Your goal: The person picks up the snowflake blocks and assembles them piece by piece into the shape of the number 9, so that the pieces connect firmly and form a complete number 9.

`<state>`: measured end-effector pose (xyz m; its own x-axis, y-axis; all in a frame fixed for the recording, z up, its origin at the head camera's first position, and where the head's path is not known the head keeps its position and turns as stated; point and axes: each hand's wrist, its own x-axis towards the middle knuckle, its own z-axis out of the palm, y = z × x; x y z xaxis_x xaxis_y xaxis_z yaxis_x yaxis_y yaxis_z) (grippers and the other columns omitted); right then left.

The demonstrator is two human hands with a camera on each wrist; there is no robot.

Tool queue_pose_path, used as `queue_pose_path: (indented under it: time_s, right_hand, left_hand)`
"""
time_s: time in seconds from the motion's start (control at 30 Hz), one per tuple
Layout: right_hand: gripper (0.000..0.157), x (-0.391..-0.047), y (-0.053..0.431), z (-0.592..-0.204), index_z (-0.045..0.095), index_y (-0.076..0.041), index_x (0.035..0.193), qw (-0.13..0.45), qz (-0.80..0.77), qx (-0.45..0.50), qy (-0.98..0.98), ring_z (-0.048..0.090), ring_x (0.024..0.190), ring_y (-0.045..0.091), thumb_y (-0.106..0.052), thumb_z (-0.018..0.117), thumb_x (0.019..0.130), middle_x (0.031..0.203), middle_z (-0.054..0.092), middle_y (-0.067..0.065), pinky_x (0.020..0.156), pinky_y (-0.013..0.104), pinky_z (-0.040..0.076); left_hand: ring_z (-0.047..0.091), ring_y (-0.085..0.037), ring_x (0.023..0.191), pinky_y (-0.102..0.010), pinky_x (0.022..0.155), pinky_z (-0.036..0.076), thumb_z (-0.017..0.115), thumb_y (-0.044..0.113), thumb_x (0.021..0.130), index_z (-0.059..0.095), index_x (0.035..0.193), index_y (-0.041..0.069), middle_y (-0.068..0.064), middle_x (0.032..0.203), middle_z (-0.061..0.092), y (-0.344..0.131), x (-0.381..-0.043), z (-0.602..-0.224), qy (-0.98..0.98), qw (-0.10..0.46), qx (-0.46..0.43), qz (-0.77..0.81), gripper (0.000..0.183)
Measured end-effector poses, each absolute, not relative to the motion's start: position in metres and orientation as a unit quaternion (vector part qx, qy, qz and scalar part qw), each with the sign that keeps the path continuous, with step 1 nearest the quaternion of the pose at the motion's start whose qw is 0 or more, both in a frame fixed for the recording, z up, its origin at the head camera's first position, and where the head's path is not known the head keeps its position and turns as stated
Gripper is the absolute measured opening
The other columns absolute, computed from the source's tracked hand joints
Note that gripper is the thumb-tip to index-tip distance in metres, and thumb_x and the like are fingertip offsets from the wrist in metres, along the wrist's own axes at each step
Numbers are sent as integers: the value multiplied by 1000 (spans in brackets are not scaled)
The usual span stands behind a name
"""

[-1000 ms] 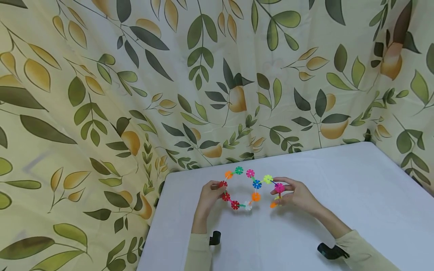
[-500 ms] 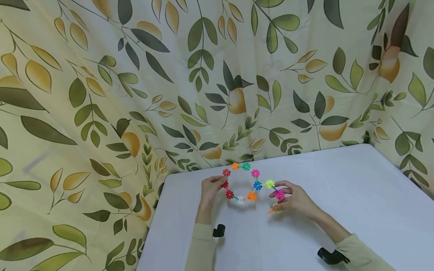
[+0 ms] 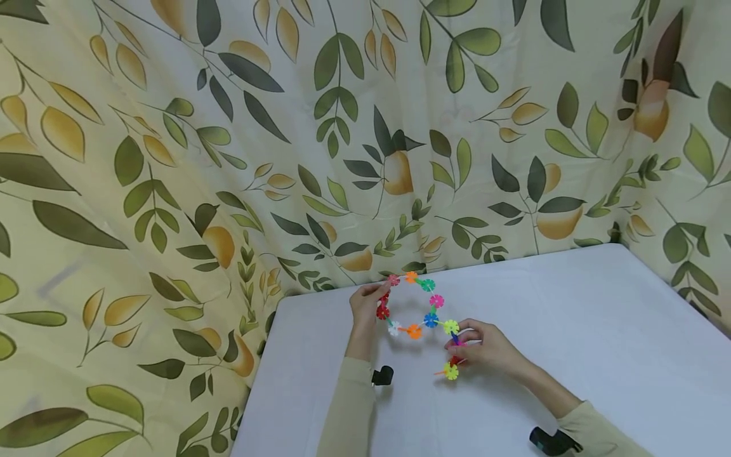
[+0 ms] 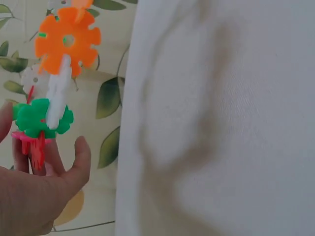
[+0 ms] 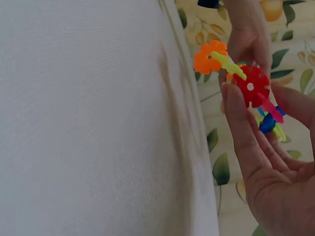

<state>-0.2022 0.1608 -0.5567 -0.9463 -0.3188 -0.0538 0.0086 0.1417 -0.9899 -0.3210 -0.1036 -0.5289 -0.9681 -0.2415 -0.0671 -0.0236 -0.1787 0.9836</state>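
Colourful notched plastic snowflake discs are linked into a ring with a short tail, held up above the table. My left hand grips the ring's left side at the red discs. An orange disc and a blue disc form its lower right part. My right hand pinches the tail near its pink and red discs, partly covered by the fingers. Below them hangs a yellow disc with an orange one seen edge-on. In the right wrist view, the tail's red disc sits between thumb and fingers.
A white-covered table lies under both hands, with its back edge close behind the ring. Leaf-patterned curtain hangs behind and to the left. A black wrist mount is on the left sleeve, another on the right.
The ring has turned clockwise in the head view. My left hand has moved up and right, while my right hand has lowered slightly with the tail, which hangs lower now.
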Motion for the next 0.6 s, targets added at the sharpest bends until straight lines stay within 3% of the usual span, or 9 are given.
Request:
queue_pose_path:
  time_s: [0.13, 0.3, 0.43, 0.6]
  right_hand:
    - [48, -203, 156, -557, 57, 3, 122, 105, -618, -89, 774, 73, 83, 24, -28, 80, 94, 97, 77, 11, 70, 29, 58]
    - [37, -205, 154, -561, 62, 2, 113, 97, -617, -87, 776, 73, 82, 24, -23, 81, 93, 92, 78, 9, 70, 30, 58]
    - [35, -206, 154, -566, 68, 4, 112, 85, -619, -73, 777, 74, 82, 24, -18, 83, 90, 94, 77, 9, 70, 32, 60]
    - [36, -206, 153, -568, 73, 2, 112, 73, -602, -46, 794, 73, 82, 23, -18, 87, 85, 96, 75, 8, 70, 33, 60]
  left_hand:
    - [76, -23, 83, -33, 77, 62, 88, 9, 85, 70, 104, -8, -9, 88, 76, -96, -331, -534, -619, 71, 87, -777, 31]
    - [72, -18, 79, -33, 79, 61, 83, 1, 86, 66, 113, -12, -7, 92, 73, -90, -337, -537, -632, 58, 69, -770, 34]
    - [69, -13, 82, -35, 84, 60, 75, -2, 91, 61, 122, -13, -12, 103, 74, -86, -341, -539, -626, 19, 40, -778, 36]
    - [66, -20, 94, -46, 99, 56, 59, -3, 99, 51, 134, -16, -16, 116, 66, -83, -350, -549, -580, -21, 23, -814, 38]
